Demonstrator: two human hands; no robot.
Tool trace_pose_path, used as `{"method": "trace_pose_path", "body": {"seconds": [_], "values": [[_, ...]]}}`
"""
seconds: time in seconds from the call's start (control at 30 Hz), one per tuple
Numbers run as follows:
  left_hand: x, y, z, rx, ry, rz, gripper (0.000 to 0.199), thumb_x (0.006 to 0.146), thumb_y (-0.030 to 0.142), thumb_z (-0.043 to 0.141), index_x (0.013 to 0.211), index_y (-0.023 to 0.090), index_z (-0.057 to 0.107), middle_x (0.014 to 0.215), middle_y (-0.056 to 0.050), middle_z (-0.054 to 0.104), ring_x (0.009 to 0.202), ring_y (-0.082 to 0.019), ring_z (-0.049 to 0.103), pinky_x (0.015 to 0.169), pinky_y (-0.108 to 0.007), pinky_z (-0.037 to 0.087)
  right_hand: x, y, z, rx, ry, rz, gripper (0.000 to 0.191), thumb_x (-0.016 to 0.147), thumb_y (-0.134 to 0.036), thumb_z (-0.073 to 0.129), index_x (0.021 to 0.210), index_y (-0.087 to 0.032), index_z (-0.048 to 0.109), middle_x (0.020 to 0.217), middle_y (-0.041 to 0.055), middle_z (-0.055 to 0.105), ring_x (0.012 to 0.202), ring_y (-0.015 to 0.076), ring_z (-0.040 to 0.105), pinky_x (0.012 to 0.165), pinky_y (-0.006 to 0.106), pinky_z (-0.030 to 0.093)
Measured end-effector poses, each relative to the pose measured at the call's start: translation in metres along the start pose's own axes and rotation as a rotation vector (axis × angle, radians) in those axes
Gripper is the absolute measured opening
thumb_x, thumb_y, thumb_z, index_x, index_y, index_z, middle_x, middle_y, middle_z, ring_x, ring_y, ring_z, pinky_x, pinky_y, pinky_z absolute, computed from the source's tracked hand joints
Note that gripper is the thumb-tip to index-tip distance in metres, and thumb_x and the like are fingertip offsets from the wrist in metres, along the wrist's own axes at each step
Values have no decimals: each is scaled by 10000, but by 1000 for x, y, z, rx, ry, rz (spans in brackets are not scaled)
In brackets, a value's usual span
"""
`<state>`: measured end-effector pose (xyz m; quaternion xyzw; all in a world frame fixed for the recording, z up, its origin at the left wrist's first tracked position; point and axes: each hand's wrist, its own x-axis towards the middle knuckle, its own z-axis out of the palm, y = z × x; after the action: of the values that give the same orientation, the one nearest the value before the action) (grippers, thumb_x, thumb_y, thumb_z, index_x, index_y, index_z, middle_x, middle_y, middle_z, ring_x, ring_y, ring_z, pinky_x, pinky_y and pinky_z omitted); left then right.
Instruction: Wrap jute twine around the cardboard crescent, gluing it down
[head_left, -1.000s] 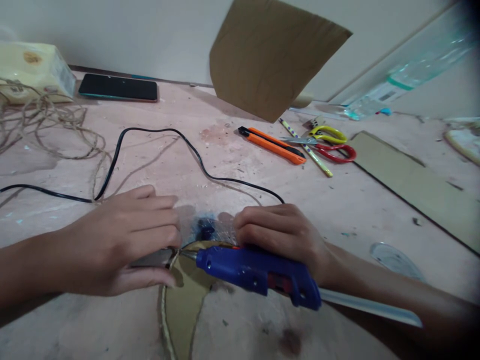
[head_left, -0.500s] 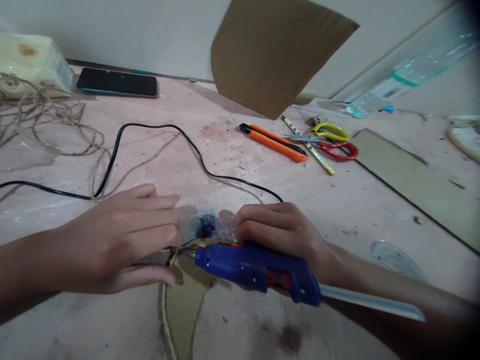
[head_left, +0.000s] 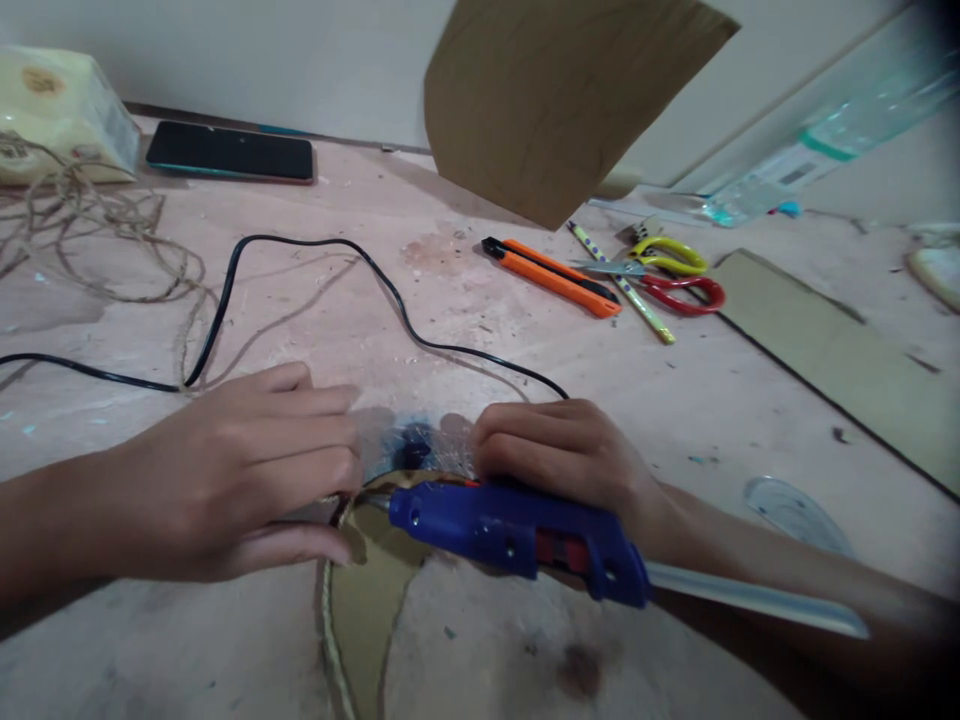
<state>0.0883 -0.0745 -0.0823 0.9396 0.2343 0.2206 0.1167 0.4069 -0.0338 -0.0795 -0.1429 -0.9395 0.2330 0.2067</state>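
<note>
My right hand [head_left: 562, 455] is wrapped round a blue hot glue gun [head_left: 480, 525], with a clear glue stick [head_left: 757, 598] jutting from its back end. The gun's metal nozzle [head_left: 377, 501] points left, close to the upper edge of a curved cardboard piece [head_left: 367, 620]. Along that piece's left edge runs twine [head_left: 331, 640]. My left hand [head_left: 255, 475] pinches the twine and the cardboard edge between thumb and fingers, right beside the nozzle. Whether the nozzle touches the twine I cannot tell.
A black cable [head_left: 405, 315] crosses the table. Loose twine [head_left: 97, 240], a tissue pack [head_left: 67, 115] and a phone [head_left: 229, 152] lie back left. An orange cutter [head_left: 551, 278], scissors [head_left: 675, 275], a pencil [head_left: 622, 285], cardboard [head_left: 832, 350] and a bottle [head_left: 810, 150] are right; a cardboard sheet [head_left: 555, 100] leans behind.
The view has shifted slightly. Both hands keep their grips, and the glue gun stays almost in place with its nozzle by the twine.
</note>
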Motion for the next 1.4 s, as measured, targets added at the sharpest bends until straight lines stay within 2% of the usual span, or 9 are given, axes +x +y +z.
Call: {"method": "trace_pose_path", "body": {"seconds": [0.17,0.37,0.57,0.67,0.9,1.03,1.2,1.4], "values": [[0,0,0,7,4,-2,439,1234,444,448,912,229,655,871,-26,747,813,-218,650,819,-382,424,1,-2,0,-14,-5,-4,396,1248,-413,330,1012,-211,577,886,58,656,760,165,603,653,280,477],[-2,-1,0,-11,-4,20,348,1218,431,519,970,222,645,923,-27,770,875,-223,675,837,-390,421,1,-3,-1,-27,-15,-5,264,1219,-282,420,1028,-211,587,903,53,659,769,166,617,648,280,477],[-3,-3,2,-6,-5,31,296,1217,422,523,1030,219,629,944,-29,772,914,-232,691,841,-394,426,1,-3,-1,-24,-20,-9,358,1246,-343,332,1010,-213,568,883,50,645,757,161,587,642,278,464],[-4,-4,1,0,-12,35,276,1216,417,520,1058,221,634,941,-32,769,920,-238,694,839,-396,437,0,-2,0,-29,-19,-8,344,1246,-338,342,1023,-213,573,891,53,652,765,162,599,661,278,474],[-4,-3,0,-59,-22,-15,176,1127,450,697,1087,279,699,916,-15,759,871,-231,693,850,-391,486,0,-3,1,-27,-16,-5,196,1199,-263,472,1024,-231,555,884,28,631,744,160,590,638,277,450],[-4,-4,0,-49,-23,-4,186,1140,450,678,1079,275,694,922,-21,768,880,-234,705,833,-395,480,0,-3,0,-17,-22,-1,193,1197,-253,476,1019,-233,546,880,24,619,752,158,578,642,272,443],[-5,-4,0,-13,-22,57,255,1208,414,553,1075,215,643,963,-44,783,918,-242,708,794,-408,429,1,-3,0,-26,-26,-1,275,1229,-296,411,1006,-223,555,877,29,626,750,154,571,644,274,444],[-4,-5,0,-22,-26,56,255,1206,414,559,1076,204,620,964,-35,766,924,-236,691,813,-402,412,1,-3,0,-26,-21,-8,333,1244,-351,367,1014,-214,566,882,38,631,743,154,574,628,275,452]]}}
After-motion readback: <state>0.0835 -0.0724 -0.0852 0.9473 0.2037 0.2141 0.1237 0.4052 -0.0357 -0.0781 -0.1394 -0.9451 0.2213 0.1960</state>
